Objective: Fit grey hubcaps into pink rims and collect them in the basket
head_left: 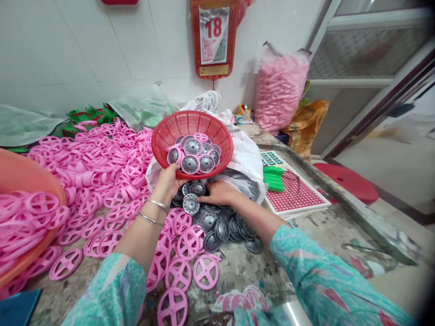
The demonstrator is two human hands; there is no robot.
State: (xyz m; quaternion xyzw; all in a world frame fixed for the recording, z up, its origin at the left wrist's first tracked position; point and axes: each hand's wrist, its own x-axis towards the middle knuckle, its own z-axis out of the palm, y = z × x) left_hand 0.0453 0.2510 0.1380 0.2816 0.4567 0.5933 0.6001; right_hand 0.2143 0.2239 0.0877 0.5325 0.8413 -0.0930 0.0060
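My left hand (167, 182) is closed on the near rim of a red plastic basket (222, 136), thumb over the edge and fingers underneath. Inside the basket lie several grey wheel discs (193, 147) set in pink rings. Just right of it, my right hand (219, 194) reaches into a pile of loose grey discs (221, 228), fingers apart, its thumb against one disc (190, 204); some fingertips are hidden. A white sack (246, 154) lies behind this hand with more dark discs at its mouth. Pink spoked rings (178, 274) lie below the hands.
A large heap of pink rings (102, 172) covers the left. An orange tub (50, 176) of rings stands at the left edge. On the right lie a red dotted board (299, 194) and a green block (273, 179). A bag of pink parts (282, 90) stands behind.
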